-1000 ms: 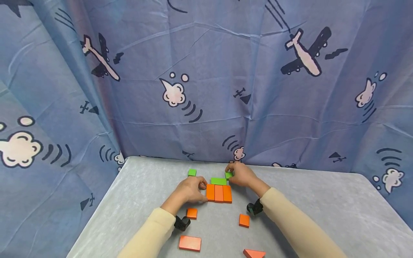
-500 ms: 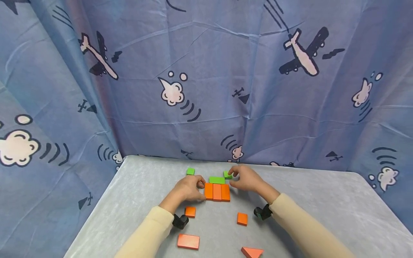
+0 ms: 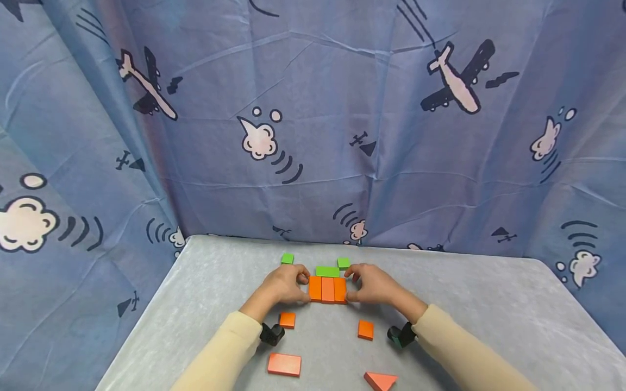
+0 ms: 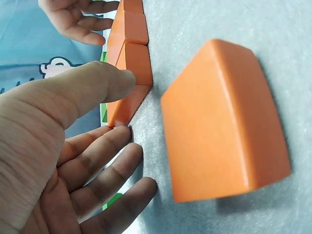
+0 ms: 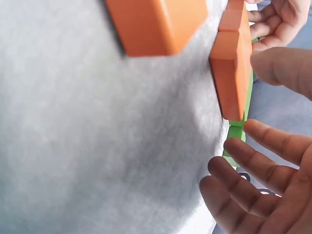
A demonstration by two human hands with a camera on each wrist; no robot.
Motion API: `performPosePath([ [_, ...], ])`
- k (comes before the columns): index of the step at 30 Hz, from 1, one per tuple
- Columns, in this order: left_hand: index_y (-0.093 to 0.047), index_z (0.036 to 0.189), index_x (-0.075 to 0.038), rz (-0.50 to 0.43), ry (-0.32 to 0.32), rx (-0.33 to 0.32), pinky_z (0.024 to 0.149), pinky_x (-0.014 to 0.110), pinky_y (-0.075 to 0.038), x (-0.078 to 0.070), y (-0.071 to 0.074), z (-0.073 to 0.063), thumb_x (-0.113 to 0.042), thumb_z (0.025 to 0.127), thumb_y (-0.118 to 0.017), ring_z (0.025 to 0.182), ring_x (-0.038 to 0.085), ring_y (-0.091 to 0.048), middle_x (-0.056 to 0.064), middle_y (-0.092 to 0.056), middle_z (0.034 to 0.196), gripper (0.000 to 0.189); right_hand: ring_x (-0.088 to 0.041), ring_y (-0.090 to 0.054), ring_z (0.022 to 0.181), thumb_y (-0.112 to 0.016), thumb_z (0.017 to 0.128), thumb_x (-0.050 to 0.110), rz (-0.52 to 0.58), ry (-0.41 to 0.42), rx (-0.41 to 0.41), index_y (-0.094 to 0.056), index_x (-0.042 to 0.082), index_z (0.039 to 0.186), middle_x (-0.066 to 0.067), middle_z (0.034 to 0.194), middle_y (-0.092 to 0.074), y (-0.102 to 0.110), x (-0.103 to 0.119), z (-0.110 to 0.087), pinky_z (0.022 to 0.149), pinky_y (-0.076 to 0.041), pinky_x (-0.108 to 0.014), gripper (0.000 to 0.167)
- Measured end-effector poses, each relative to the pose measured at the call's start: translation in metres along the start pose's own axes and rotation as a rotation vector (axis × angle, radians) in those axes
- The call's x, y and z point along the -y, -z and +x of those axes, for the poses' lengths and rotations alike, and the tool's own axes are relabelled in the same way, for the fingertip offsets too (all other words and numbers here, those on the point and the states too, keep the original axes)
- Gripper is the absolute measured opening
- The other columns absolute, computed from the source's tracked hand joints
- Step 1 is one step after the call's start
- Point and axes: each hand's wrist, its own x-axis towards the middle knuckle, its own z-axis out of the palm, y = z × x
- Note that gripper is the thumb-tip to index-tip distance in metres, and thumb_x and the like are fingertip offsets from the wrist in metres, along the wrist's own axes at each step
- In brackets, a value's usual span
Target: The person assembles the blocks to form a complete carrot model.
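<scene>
Three oblong blocks lie side by side on the table: a left orange block (image 3: pixel 315 289), a salmon block (image 3: pixel 328 290) and a right orange block (image 3: pixel 340 290). My left hand (image 3: pixel 282 284) holds the left orange block across its length, thumb at the near corner and fingertips at the far one. On the other side, my right hand (image 3: pixel 374 284) reaches around the end of the right orange block, fingers loosely spread and thumb beside its near corner. Behind the row lies a green oblong block (image 3: pixel 327 271), with small green blocks at its left (image 3: pixel 287 258) and right (image 3: pixel 344 264).
Nearer on the table (image 3: pixel 195 304) lie a left orange square block (image 3: pixel 287 320) and a right one, an orange square block (image 3: pixel 365 329). In front are a salmon oblong block (image 3: pixel 285 364) and a salmon triangular block (image 3: pixel 380 380). A patterned blue curtain (image 3: pixel 313 212) hangs behind.
My right hand has left the small green block at the right and come nearer, down beside the right orange block. The left hand has stayed at the left orange block.
</scene>
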Motion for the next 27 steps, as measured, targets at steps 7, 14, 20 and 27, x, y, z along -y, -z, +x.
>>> performPosePath([
  [7, -0.064, 0.114, -0.018, -0.014, 0.002, 0.005, 0.083, 0.035, -0.050, 0.001, -0.001, 0.001, -0.029, 0.070, -0.083, 0.081, 0.008, -0.059, -0.006, -0.067, 0.103, 0.049, -0.015, -0.057, 0.084, -0.085, 0.065, 0.026, -0.027, -0.016, -0.005, -0.067, 0.014, 0.107, -0.002, 0.094, -0.065, -0.004, 0.003, 0.001, 0.079, -0.049, -0.037, 0.046],
  [14, -0.064, 0.113, -0.017, -0.018, 0.000, 0.005, 0.082, 0.034, -0.050, 0.001, 0.000, 0.001, -0.029, 0.070, -0.083, 0.079, 0.008, -0.058, -0.006, -0.067, 0.104, 0.049, -0.015, -0.056, 0.083, -0.086, 0.064, 0.024, -0.035, -0.034, -0.006, -0.068, 0.014, 0.104, -0.002, 0.093, -0.065, -0.006, 0.006, 0.002, 0.079, -0.049, -0.038, 0.045],
  [20, -0.064, 0.114, -0.017, -0.015, 0.002, 0.007, 0.082, 0.034, -0.050, 0.001, 0.000, 0.000, -0.029, 0.070, -0.084, 0.079, 0.007, -0.059, -0.006, -0.067, 0.104, 0.049, -0.015, -0.056, 0.082, -0.086, 0.064, 0.025, -0.056, -0.057, 0.001, -0.068, 0.014, 0.104, -0.002, 0.094, -0.066, -0.005, 0.009, 0.002, 0.078, -0.050, -0.038, 0.046],
  [27, -0.064, 0.116, -0.018, -0.032, -0.009, 0.001, 0.085, 0.037, -0.050, 0.001, 0.001, 0.000, -0.031, 0.072, -0.083, 0.091, 0.014, -0.062, -0.003, -0.068, 0.105, 0.050, -0.017, -0.058, 0.084, -0.086, 0.066, 0.026, -0.067, -0.078, 0.016, -0.067, 0.012, 0.107, -0.005, 0.096, -0.066, -0.005, 0.011, 0.002, 0.081, -0.050, -0.040, 0.048],
])
